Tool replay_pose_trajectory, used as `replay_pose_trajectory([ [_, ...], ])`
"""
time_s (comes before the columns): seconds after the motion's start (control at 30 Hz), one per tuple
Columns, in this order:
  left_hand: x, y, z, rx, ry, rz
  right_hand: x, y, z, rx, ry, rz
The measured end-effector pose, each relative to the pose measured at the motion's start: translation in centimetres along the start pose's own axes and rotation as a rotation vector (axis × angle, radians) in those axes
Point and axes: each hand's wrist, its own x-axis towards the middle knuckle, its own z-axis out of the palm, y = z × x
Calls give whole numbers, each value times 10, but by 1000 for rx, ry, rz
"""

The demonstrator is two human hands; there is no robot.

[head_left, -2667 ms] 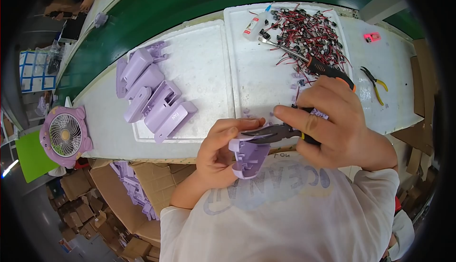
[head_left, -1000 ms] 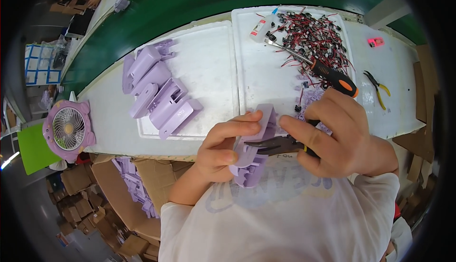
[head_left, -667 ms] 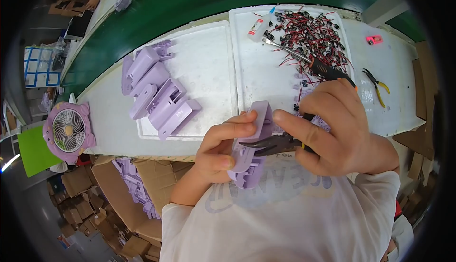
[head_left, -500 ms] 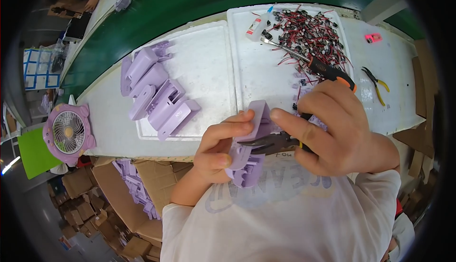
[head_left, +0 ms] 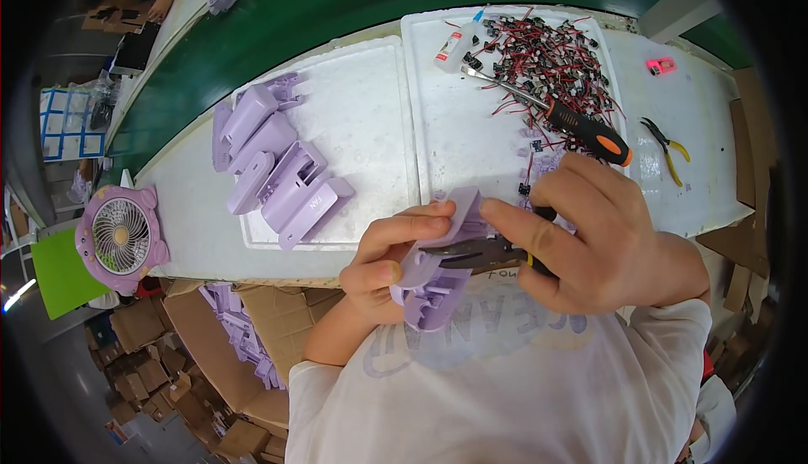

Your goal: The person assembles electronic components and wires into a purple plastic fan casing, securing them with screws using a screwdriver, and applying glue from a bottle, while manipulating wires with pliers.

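I see, at the near side, the left hand (head_left: 369,277) pinching a purple casing (head_left: 419,270), the right hand (head_left: 585,241) clasping pliers (head_left: 484,253).

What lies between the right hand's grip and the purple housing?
Dark-nosed pliers: in the head view, they extend from the right hand to the purple housing.

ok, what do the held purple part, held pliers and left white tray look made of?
Purple part: likely moulded plastic, satin; thin walls, inner ribs. Pliers: head probably dark steel; dull metallic sheen. Left white tray: possibly foam, matt; mottled surface, thick rim.
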Motion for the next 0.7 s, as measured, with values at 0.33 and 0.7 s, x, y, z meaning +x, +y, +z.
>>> replay_pose_trajectory([
  [0.33, 11, 16, -1, 278, 97, -412, -6, 15, 12, 249, -28, 310],
  [0.7, 15, 36, -5, -439, 568, -1027, -27, 95, 7, -617, 84, 408],
])
